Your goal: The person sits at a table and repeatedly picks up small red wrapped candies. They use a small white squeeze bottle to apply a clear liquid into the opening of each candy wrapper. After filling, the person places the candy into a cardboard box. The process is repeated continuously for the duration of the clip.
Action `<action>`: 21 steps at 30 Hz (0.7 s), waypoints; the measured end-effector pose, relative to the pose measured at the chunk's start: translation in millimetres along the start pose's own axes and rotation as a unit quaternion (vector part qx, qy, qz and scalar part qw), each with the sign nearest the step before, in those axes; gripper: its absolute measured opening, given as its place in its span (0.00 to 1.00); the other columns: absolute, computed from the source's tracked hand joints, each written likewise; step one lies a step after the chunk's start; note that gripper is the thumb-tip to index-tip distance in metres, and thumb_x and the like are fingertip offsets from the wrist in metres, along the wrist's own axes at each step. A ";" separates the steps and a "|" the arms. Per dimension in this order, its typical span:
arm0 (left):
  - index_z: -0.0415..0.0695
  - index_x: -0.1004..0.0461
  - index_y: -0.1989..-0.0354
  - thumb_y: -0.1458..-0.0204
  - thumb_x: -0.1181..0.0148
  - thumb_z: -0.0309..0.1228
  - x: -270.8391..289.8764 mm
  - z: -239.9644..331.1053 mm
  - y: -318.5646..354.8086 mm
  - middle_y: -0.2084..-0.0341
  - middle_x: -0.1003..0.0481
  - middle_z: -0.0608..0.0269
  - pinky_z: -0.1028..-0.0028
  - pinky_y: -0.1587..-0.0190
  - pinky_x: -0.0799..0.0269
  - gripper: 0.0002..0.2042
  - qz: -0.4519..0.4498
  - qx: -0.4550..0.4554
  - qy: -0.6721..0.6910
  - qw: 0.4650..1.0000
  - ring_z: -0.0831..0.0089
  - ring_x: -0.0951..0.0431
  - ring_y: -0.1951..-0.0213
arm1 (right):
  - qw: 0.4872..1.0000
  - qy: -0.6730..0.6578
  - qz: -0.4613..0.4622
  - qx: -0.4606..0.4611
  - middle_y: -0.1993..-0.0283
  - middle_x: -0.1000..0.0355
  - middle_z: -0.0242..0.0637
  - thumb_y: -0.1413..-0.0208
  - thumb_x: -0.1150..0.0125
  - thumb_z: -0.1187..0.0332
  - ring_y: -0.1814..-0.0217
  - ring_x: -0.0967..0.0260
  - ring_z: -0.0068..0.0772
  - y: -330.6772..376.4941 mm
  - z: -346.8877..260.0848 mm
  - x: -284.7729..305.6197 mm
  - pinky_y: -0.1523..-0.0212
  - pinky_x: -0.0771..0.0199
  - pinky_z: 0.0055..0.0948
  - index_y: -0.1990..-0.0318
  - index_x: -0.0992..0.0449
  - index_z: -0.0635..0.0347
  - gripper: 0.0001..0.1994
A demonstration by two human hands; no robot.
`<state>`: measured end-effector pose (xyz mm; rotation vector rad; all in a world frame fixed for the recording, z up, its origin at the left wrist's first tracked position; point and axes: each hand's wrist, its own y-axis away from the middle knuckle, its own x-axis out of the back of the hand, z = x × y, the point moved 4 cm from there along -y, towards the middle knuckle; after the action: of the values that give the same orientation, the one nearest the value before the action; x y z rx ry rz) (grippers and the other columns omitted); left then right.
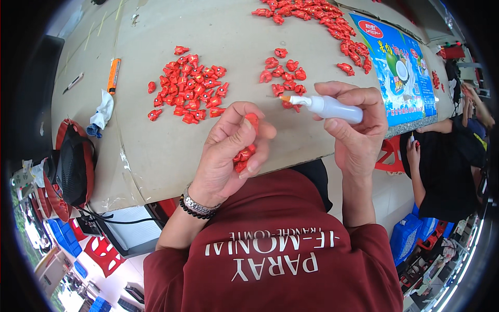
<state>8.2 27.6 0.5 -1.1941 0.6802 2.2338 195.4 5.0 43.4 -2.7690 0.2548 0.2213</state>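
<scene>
My left hand [228, 148] is closed around several small red plastic parts [243, 154], with one pinched between thumb and fingertips. In my right hand [353, 112] is a small translucent squeeze bottle [338, 109], tilted so its thin nozzle with an orange-brown collar points left. The nozzle tip is apart from the part in my left hand. Just behind the nozzle lies a small group of red parts [289, 75]. A larger heap of the same parts [189, 88] sits beyond my left hand. Some carry yellow and dark marks.
More red parts [332, 21] spread along the far right. A blue printed carton sheet [397, 67] covers the right side. At left are an orange tube [113, 76], a pen [73, 83], crumpled tissue [103, 109] and a black-and-red bag [73, 161]. Another person [439, 161] works at right.
</scene>
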 end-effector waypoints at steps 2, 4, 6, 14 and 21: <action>0.41 0.32 0.56 0.42 0.47 0.33 3.0 0.3 -0.2 0.69 0.27 0.60 0.85 0.86 0.45 0.10 -0.012 -0.002 -0.005 1.000 0.80 0.36 0.82 | 0.999 -0.046 0.007 0.005 0.58 0.28 0.52 0.51 0.38 0.78 0.55 0.26 0.38 -0.1 -2.7 -2.3 0.56 0.24 0.29 0.58 0.34 0.63 0.13; 0.40 0.32 0.54 0.41 0.49 0.32 10.7 -2.2 -0.3 0.68 0.27 0.59 0.84 0.86 0.45 0.11 -0.024 -0.013 -0.029 0.999 0.80 0.36 0.82 | 0.998 -0.055 0.007 0.022 0.58 0.28 0.52 0.49 0.39 0.75 0.56 0.26 0.38 1.3 -6.3 -4.5 0.56 0.24 0.29 0.58 0.34 0.63 0.12; 0.40 0.33 0.51 0.41 0.49 0.32 9.5 -4.0 0.8 0.69 0.27 0.60 0.84 0.86 0.45 0.13 0.006 -0.005 -0.013 1.000 0.80 0.36 0.82 | 0.998 -0.025 -0.002 0.052 0.58 0.28 0.53 0.48 0.39 0.74 0.56 0.27 0.38 3.9 -9.4 -6.7 0.57 0.24 0.29 0.58 0.34 0.64 0.12; 0.40 0.33 0.51 0.41 0.50 0.33 8.6 -8.5 0.4 0.71 0.30 0.64 0.84 0.86 0.45 0.13 -0.012 0.033 0.089 0.995 0.80 0.37 0.81 | 0.986 0.056 -0.036 0.155 0.58 0.28 0.52 0.48 0.40 0.76 0.58 0.27 0.36 8.1 -10.2 -14.7 0.60 0.26 0.27 0.58 0.33 0.66 0.11; 0.43 0.31 0.59 0.40 0.50 0.36 4.7 -11.9 -0.5 0.73 0.30 0.67 0.84 0.85 0.46 0.10 -0.004 0.044 0.108 0.993 0.81 0.37 0.81 | 0.983 0.075 -0.035 0.164 0.61 0.26 0.50 0.52 0.37 0.77 0.59 0.28 0.35 9.3 -8.0 -16.9 0.61 0.27 0.27 0.60 0.29 0.67 0.11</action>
<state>13.3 21.2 -9.3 -1.4045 0.8481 2.0632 178.0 -3.9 50.9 -2.4629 0.2087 -0.0461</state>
